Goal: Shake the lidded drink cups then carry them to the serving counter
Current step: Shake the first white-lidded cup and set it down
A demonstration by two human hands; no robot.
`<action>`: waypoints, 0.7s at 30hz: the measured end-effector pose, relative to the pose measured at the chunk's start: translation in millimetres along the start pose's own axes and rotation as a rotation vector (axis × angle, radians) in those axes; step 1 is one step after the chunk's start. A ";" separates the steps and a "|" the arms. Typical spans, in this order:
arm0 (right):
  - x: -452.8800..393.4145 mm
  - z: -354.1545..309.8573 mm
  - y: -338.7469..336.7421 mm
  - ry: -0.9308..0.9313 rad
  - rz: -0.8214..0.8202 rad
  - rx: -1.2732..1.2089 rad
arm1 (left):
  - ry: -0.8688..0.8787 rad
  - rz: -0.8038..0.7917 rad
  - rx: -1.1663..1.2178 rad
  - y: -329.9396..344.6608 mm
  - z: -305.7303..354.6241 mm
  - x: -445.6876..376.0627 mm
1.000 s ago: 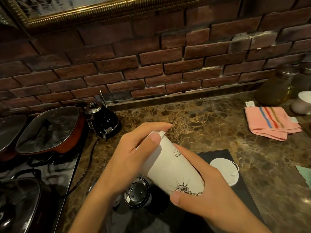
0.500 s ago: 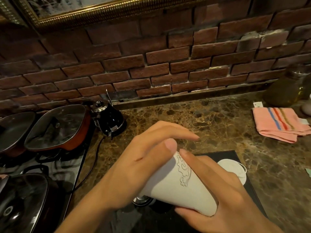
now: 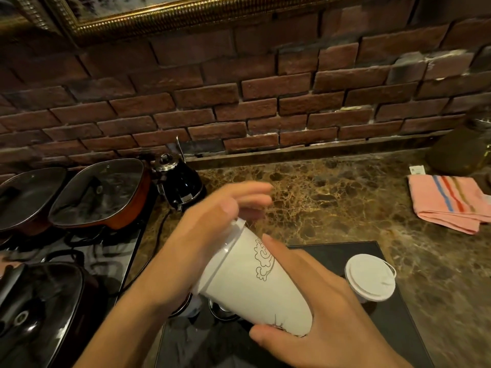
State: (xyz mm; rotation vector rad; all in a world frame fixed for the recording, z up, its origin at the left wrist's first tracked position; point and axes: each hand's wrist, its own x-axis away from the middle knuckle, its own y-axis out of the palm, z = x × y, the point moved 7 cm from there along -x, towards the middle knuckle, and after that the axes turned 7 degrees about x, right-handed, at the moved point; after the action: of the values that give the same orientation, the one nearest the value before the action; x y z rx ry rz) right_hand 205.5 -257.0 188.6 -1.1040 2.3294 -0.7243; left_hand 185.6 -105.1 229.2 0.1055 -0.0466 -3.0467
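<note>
A white cup (image 3: 252,285) with line drawings is held tilted above the tray (image 3: 393,322), lid end capped by the left hand (image 3: 210,235), seemingly blurred, base gripped by the right hand (image 3: 326,322). A second lidded cup (image 3: 370,281) stands on the tray.

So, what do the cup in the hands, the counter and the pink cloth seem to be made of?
Cup: probably paper, matte white with a printed line drawing; its lid looks like plastic, hard to confirm.
Counter: polished stone, likely marble; brown with pale veins and a soft sheen.
Pink cloth: woven fabric, perhaps cotton; folded, soft edges, coloured stripes.
</note>
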 end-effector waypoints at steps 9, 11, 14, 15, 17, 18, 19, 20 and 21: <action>0.7 3.3 40.6 0.300 -0.258 -1.439 | -0.101 0.400 0.390 5.7 -44.3 36.3; -3.1 4.0 54.8 0.400 -0.296 -1.573 | -0.224 0.340 0.576 25.6 -70.7 42.3; -7.2 19.7 64.9 0.473 -0.218 -1.640 | -0.242 0.314 0.750 35.3 -86.4 45.9; -7.0 23.4 66.0 0.506 -0.201 -1.575 | -0.209 0.336 0.743 34.2 -83.7 44.9; 1.4 25.9 60.8 0.534 -0.152 -1.423 | -0.112 0.376 0.669 30.4 -74.2 41.6; 6.3 25.5 53.7 0.512 -0.118 -1.302 | -0.085 0.425 0.610 28.0 -70.0 40.5; 7.7 25.7 45.9 0.466 -0.073 -1.138 | -0.060 0.487 0.555 24.8 -67.1 40.8; 8.8 26.8 39.2 0.429 -0.034 -0.968 | -0.032 0.530 0.529 22.7 -66.0 40.7; 7.1 27.9 34.1 0.406 -0.005 -0.796 | -0.020 0.557 0.521 22.5 -65.1 41.0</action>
State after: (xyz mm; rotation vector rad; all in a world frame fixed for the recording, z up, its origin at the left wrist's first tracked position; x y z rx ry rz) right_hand 199.1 -251.6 144.8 -1.3593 3.0836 0.0311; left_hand 151.6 -133.2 162.3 0.0791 -0.7353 -2.4097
